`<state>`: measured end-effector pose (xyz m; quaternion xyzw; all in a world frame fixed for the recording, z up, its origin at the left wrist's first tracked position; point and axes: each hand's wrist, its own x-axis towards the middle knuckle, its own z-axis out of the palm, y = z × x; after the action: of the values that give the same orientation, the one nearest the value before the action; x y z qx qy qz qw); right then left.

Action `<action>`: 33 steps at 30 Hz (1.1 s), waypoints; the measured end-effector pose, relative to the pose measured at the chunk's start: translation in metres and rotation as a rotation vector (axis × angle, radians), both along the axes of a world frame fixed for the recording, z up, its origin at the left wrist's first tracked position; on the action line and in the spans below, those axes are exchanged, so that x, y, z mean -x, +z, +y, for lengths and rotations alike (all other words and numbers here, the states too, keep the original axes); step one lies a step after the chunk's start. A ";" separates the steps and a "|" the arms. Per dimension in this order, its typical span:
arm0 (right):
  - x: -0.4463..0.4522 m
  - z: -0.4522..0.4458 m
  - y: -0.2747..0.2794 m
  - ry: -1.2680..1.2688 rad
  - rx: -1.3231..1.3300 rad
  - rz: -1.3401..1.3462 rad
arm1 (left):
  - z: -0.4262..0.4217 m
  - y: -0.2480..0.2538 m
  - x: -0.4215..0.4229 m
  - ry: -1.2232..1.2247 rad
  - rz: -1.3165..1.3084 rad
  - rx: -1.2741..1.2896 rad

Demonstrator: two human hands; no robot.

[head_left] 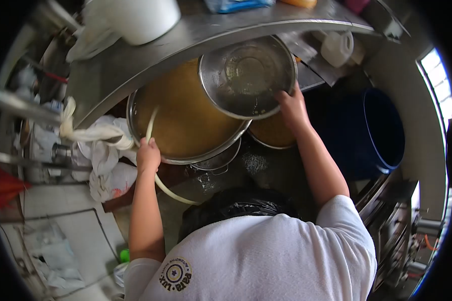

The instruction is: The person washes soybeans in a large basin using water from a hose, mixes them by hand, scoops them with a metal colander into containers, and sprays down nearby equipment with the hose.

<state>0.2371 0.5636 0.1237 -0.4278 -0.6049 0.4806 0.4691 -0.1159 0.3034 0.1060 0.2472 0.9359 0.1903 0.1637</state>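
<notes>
My left hand [148, 154] is closed round a pale hose [168, 192] at the near left rim of a large metal pot. The hose's upper end reaches over the brownish-yellow contents [181, 110] of that pot. With my right hand [290, 104] I grip the lower right rim of a round metal basin [248, 75]. This basin is tilted, its inside facing me, over the pot's right side. Some wetness and small bits show in it. Part of a second container with brownish contents [272, 131] lies below the basin.
A steel counter [186, 42] crosses the top, bearing a white bucket [140, 20]. A blue barrel [381, 130] stands right, near a metal rack [391, 215]. White bags [108, 170] lie left. A smaller metal pot [218, 158] sits below the large one.
</notes>
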 end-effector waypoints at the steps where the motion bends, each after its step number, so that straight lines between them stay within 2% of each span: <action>1: 0.022 0.002 0.015 0.019 -0.098 -0.199 | -0.001 0.000 0.001 0.001 -0.005 -0.013; 2: 0.047 0.000 0.028 0.017 -0.118 -0.304 | -0.002 0.002 0.001 -0.001 -0.007 -0.026; 4: 0.086 0.014 0.024 -0.001 -0.541 -0.432 | -0.005 -0.007 0.008 -0.012 -0.032 -0.045; 6: 0.114 0.027 0.025 0.034 -0.593 -0.492 | -0.008 -0.016 0.015 0.005 -0.014 -0.070; 8: 0.136 0.045 0.025 0.044 -0.895 -0.615 | -0.007 -0.020 0.015 -0.010 0.049 -0.063; 9: 0.149 0.048 0.029 -0.002 -0.955 -0.650 | -0.007 -0.014 0.013 -0.005 -0.001 -0.073; 10: 0.159 0.060 0.027 0.013 -0.955 -0.652 | -0.009 -0.015 0.015 0.007 -0.008 -0.069; 12: 0.176 0.086 0.027 0.143 -0.951 -0.888 | -0.009 -0.019 0.018 -0.036 0.021 -0.069; 14: 0.190 0.094 0.028 0.142 -0.942 -0.886 | -0.009 -0.016 0.019 -0.031 0.009 -0.059; 16: 0.203 0.101 0.031 0.180 -0.600 -0.955 | -0.011 -0.008 0.019 -0.063 -0.033 -0.055; 20: 0.224 0.126 -0.009 0.211 -0.707 -0.960 | -0.021 0.002 0.017 -0.094 -0.076 -0.018; 22: 0.231 0.126 -0.018 0.241 -0.943 -1.040 | -0.033 0.003 0.013 -0.118 -0.062 -0.083; 23: 0.233 0.126 -0.022 0.243 -0.946 -1.036 | -0.040 0.003 0.011 -0.114 -0.059 -0.084; 25: 0.229 0.123 -0.029 0.441 -0.712 -1.034 | -0.057 0.008 0.004 -0.195 0.056 -0.131; 29: 0.215 0.109 -0.018 0.381 -0.584 -0.937 | -0.096 0.030 -0.010 -0.187 0.024 -0.119; 31: 0.205 0.110 -0.009 0.402 -0.319 -0.997 | -0.119 0.035 -0.011 -0.177 -0.004 -0.187; 33: 0.194 0.115 -0.033 0.397 -0.281 -0.943 | -0.139 0.036 -0.015 -0.148 -0.012 -0.223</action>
<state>0.0433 0.6791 0.0910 -0.4077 -0.8781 0.2301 0.0989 -0.1005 0.1646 0.1422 0.3311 0.8871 0.2819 0.1546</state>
